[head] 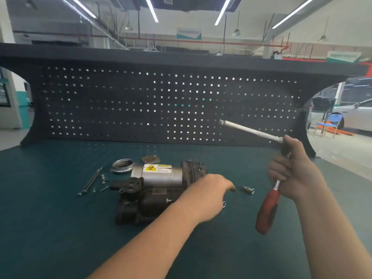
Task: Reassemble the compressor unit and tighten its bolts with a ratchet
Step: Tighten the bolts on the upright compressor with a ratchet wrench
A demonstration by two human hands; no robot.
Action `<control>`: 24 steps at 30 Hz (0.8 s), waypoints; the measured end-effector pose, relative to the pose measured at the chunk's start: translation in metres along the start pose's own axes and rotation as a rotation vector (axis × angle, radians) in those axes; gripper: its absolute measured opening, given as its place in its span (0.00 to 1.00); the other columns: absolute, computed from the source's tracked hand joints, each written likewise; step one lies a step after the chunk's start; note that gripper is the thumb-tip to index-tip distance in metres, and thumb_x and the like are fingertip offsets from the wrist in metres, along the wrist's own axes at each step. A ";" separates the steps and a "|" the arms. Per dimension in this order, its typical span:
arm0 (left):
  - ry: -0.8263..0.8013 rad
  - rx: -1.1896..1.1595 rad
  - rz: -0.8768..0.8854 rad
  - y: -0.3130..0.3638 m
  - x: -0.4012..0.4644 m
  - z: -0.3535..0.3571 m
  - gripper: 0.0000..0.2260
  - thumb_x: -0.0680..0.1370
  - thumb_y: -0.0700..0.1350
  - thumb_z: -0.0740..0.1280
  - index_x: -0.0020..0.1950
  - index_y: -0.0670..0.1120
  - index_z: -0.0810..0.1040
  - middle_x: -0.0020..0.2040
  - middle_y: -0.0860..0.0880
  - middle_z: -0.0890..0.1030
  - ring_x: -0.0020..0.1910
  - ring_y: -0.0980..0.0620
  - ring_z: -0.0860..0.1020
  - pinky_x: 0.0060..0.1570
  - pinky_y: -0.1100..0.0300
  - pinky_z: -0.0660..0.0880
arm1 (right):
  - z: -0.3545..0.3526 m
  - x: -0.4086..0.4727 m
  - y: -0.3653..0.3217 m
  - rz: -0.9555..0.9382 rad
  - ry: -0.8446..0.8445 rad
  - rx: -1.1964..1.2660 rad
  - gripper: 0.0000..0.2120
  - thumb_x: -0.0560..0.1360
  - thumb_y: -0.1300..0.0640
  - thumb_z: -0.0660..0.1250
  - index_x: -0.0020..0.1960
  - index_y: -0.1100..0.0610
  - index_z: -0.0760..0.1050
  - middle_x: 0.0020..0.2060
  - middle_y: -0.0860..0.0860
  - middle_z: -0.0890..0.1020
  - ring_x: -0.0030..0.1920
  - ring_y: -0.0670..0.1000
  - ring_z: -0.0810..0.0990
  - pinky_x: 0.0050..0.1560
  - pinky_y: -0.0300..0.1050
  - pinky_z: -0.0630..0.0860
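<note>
**Socket lies just beyond the left hand's fingertips; ratchet held ready in the right**

Nearest the camera, at the lower right of the frame, the right hand (293, 174) grips the ratchet (268, 210) where the metal shank meets the red handle. The handle hangs down toward the bottom of the frame. A long silver extension bar (251, 130) runs up and to the left from the ratchet's head, its bare square end up in front of the pegboard (120, 101). No socket sits on that end.

The left hand (211, 196) reaches in from the lower centre, back of the hand up and fingers pointing right. How they are curled cannot be told, though they seem to hold nothing. Just right of the fingertips, apart from them, the small socket (249, 190) lies on its side on the green mat (50, 218), its long axis roughly left to right with the open end to the right. The left hand is much the nearer to it; the likely next move is to pick it up and fit it onto the bar.

Behind the left wrist, at centre frame, the compressor unit (153, 188) lies on the mat, silver cylinder toward the back. Left of it lie two long bolts (90, 182) and a few small screws (103, 181). Farther back sits a round metal cover (122, 165), still off the unit.
</note>
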State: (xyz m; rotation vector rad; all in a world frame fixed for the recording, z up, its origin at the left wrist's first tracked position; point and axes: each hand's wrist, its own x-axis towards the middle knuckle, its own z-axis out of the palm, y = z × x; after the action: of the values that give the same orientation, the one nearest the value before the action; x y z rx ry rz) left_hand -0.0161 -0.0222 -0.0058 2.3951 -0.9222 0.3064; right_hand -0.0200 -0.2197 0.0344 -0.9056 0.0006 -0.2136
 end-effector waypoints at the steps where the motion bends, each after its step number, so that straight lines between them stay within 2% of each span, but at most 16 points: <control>1: -0.137 0.354 0.026 0.005 0.008 0.009 0.17 0.77 0.32 0.60 0.64 0.44 0.77 0.63 0.45 0.79 0.62 0.44 0.77 0.55 0.53 0.75 | -0.003 0.001 -0.002 0.014 0.016 0.023 0.20 0.73 0.44 0.66 0.26 0.51 0.69 0.19 0.44 0.56 0.17 0.43 0.54 0.16 0.34 0.51; 2: -0.226 0.614 0.047 0.009 0.015 0.016 0.15 0.77 0.34 0.61 0.62 0.44 0.78 0.63 0.45 0.78 0.63 0.43 0.76 0.52 0.54 0.71 | -0.005 0.002 -0.002 0.031 0.022 0.034 0.21 0.73 0.43 0.66 0.26 0.51 0.70 0.19 0.44 0.56 0.17 0.43 0.54 0.16 0.34 0.51; 4: -0.326 0.838 0.033 0.013 0.032 0.033 0.14 0.79 0.37 0.61 0.63 0.44 0.77 0.65 0.46 0.77 0.65 0.43 0.75 0.56 0.54 0.67 | -0.010 0.004 -0.002 0.061 0.018 0.055 0.20 0.73 0.43 0.66 0.26 0.51 0.71 0.18 0.44 0.56 0.16 0.42 0.54 0.16 0.34 0.51; 5: -0.371 0.882 0.012 0.013 0.039 0.039 0.14 0.80 0.37 0.61 0.64 0.44 0.76 0.66 0.46 0.77 0.66 0.44 0.74 0.58 0.54 0.66 | -0.011 0.006 -0.001 0.075 0.017 0.061 0.19 0.73 0.43 0.66 0.28 0.51 0.71 0.18 0.44 0.56 0.16 0.42 0.54 0.16 0.34 0.51; 7: -0.417 0.913 -0.002 0.013 0.049 0.045 0.14 0.80 0.36 0.61 0.64 0.43 0.76 0.66 0.46 0.77 0.65 0.43 0.75 0.54 0.53 0.66 | -0.013 0.009 0.000 0.087 0.025 0.048 0.18 0.73 0.43 0.67 0.28 0.50 0.71 0.19 0.44 0.56 0.17 0.43 0.54 0.16 0.34 0.51; 9: -0.389 0.894 0.000 0.014 0.048 0.039 0.12 0.78 0.35 0.62 0.61 0.42 0.77 0.62 0.44 0.78 0.61 0.42 0.77 0.49 0.54 0.67 | -0.015 0.011 0.000 0.087 0.041 0.042 0.20 0.72 0.43 0.67 0.26 0.51 0.72 0.19 0.44 0.56 0.17 0.43 0.54 0.16 0.34 0.50; 10: -0.327 0.824 -0.001 0.014 0.047 0.034 0.11 0.78 0.35 0.63 0.59 0.42 0.77 0.60 0.43 0.79 0.60 0.41 0.78 0.47 0.54 0.67 | -0.015 0.011 0.000 0.090 0.042 0.051 0.20 0.72 0.43 0.67 0.25 0.52 0.72 0.19 0.45 0.56 0.17 0.43 0.54 0.17 0.35 0.50; 12: -0.097 0.470 -0.053 0.012 0.037 0.021 0.05 0.80 0.40 0.63 0.54 0.44 0.74 0.55 0.41 0.80 0.55 0.39 0.79 0.45 0.53 0.70 | -0.016 0.010 -0.002 0.106 0.032 0.071 0.20 0.72 0.43 0.67 0.25 0.52 0.72 0.19 0.45 0.56 0.17 0.43 0.54 0.16 0.35 0.50; 13: 0.024 0.187 -0.099 0.010 0.030 0.013 0.02 0.80 0.42 0.64 0.50 0.46 0.72 0.52 0.41 0.81 0.51 0.40 0.80 0.44 0.53 0.72 | -0.016 0.010 -0.003 0.114 0.022 0.069 0.20 0.72 0.44 0.68 0.25 0.51 0.72 0.19 0.45 0.56 0.17 0.43 0.54 0.16 0.35 0.50; 14: 0.115 -0.126 -0.138 0.008 0.021 0.006 0.04 0.80 0.44 0.65 0.48 0.46 0.71 0.48 0.43 0.81 0.46 0.42 0.81 0.43 0.53 0.75 | -0.015 0.009 -0.003 0.119 0.007 0.059 0.18 0.71 0.44 0.68 0.26 0.51 0.72 0.19 0.45 0.56 0.17 0.43 0.54 0.16 0.35 0.51; 16: 0.198 -0.747 -0.180 0.004 0.001 -0.009 0.03 0.79 0.40 0.68 0.46 0.45 0.76 0.39 0.45 0.81 0.35 0.49 0.83 0.37 0.56 0.80 | -0.010 0.007 0.000 0.112 -0.038 -0.001 0.13 0.67 0.45 0.70 0.30 0.50 0.72 0.19 0.44 0.56 0.17 0.43 0.54 0.16 0.34 0.51; 17: 0.237 -0.945 -0.204 0.001 -0.010 -0.018 0.02 0.78 0.40 0.69 0.45 0.45 0.79 0.37 0.46 0.80 0.31 0.51 0.81 0.33 0.59 0.79 | -0.007 0.006 0.002 0.102 -0.059 -0.052 0.12 0.65 0.46 0.71 0.32 0.50 0.71 0.19 0.44 0.56 0.16 0.43 0.54 0.16 0.34 0.51; 19: 0.294 -1.157 -0.258 -0.004 -0.027 -0.038 0.06 0.74 0.46 0.69 0.42 0.46 0.84 0.33 0.48 0.79 0.29 0.54 0.78 0.28 0.64 0.75 | 0.002 0.004 0.007 0.089 -0.095 -0.161 0.12 0.64 0.46 0.71 0.35 0.49 0.68 0.18 0.44 0.57 0.16 0.43 0.54 0.16 0.33 0.52; 21: 0.321 -1.300 -0.321 -0.009 -0.039 -0.057 0.10 0.70 0.47 0.68 0.44 0.43 0.84 0.32 0.48 0.81 0.29 0.54 0.79 0.26 0.66 0.75 | 0.009 0.002 0.013 0.084 -0.119 -0.233 0.13 0.64 0.46 0.71 0.35 0.49 0.68 0.18 0.44 0.57 0.16 0.43 0.53 0.16 0.33 0.52; 24: 0.413 -1.363 -0.367 -0.021 -0.061 -0.076 0.12 0.70 0.44 0.68 0.51 0.40 0.77 0.42 0.43 0.86 0.38 0.47 0.85 0.29 0.63 0.78 | 0.014 0.001 0.017 0.091 -0.124 -0.254 0.12 0.64 0.46 0.70 0.36 0.49 0.69 0.18 0.44 0.56 0.16 0.43 0.53 0.16 0.33 0.51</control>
State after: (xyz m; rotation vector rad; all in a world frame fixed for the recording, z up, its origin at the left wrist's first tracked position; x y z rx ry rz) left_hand -0.0481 0.0674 0.0246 1.1113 -0.2631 -0.0146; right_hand -0.0149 -0.1993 0.0301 -1.1681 -0.0465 -0.0728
